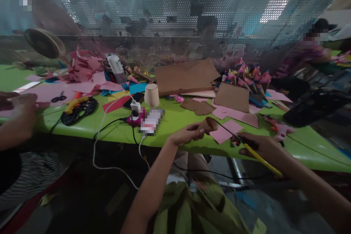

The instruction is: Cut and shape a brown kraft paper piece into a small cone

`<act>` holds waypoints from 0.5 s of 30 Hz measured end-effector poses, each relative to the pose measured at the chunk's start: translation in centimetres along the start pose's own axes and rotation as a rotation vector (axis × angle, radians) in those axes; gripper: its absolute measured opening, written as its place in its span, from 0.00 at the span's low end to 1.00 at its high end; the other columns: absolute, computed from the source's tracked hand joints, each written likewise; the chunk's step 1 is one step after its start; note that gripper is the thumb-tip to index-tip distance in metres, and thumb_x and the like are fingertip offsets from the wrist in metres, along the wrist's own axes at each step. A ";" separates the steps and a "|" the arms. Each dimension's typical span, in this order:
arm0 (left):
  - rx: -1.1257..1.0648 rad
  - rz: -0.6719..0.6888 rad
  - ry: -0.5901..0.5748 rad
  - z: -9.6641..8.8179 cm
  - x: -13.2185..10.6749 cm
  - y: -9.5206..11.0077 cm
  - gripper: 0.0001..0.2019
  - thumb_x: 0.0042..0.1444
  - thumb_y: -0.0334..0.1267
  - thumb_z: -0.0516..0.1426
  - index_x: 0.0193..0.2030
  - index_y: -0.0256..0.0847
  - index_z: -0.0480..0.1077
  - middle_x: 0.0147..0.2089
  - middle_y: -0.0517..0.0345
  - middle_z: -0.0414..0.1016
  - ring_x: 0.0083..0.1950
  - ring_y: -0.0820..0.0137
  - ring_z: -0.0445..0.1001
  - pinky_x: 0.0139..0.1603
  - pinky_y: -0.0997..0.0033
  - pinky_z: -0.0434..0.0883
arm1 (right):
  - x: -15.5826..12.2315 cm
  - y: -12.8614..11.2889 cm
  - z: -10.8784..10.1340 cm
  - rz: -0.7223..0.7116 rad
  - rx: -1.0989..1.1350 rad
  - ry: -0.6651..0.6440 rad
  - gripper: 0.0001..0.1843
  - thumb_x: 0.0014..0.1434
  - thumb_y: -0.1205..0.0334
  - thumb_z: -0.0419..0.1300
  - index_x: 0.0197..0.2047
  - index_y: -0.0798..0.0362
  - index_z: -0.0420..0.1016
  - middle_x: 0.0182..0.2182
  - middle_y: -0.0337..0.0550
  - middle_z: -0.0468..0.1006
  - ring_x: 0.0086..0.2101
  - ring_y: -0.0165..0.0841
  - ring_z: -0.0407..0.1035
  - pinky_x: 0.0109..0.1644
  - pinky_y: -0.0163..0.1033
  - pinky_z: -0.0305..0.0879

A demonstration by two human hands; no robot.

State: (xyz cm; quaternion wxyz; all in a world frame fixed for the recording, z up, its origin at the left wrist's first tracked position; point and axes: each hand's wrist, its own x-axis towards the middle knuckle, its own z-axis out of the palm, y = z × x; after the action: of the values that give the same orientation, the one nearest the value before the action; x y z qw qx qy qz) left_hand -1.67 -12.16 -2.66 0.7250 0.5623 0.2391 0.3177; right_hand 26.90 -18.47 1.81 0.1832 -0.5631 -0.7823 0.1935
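Note:
In my left hand (188,134) is a small rolled piece of brown paper (207,125), its round open end facing right. My right hand (256,146) grips a long tool with a yellow handle (263,160) and a thin dark metal shaft; its exact kind is unclear. The shaft's tip reaches the paper roll's open end. Beneath and behind the tool lies a pink paper sheet (227,132) on the green table (172,117). Just right of my right hand is a pink glue gun (283,131).
A phone (151,121), a pink power socket (136,117) with cables and a beige cup-shaped object (151,95) stand left of centre. Brown card (186,76) and paper cones (246,78) lie behind. A neighbour's hand (23,108) is at far left, near scissors (59,97).

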 end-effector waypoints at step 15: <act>0.021 -0.067 -0.087 0.0 -0.6 0.6 0.33 0.43 0.64 0.70 0.40 0.33 0.76 0.32 0.60 0.66 0.31 0.77 0.55 0.32 0.71 0.50 | -0.9 0.8 0.3 -0.166 -0.172 0.097 0.26 0.53 0.49 0.68 0.54 0.50 0.82 0.49 0.53 0.86 0.45 0.51 0.82 0.47 0.50 0.80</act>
State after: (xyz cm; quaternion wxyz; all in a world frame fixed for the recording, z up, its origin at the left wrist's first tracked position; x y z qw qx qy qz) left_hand -2.25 -12.50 -2.10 0.7392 0.5747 0.2295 0.2659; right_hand 27.62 -19.13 1.09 0.1871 -0.5186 -0.8302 0.0823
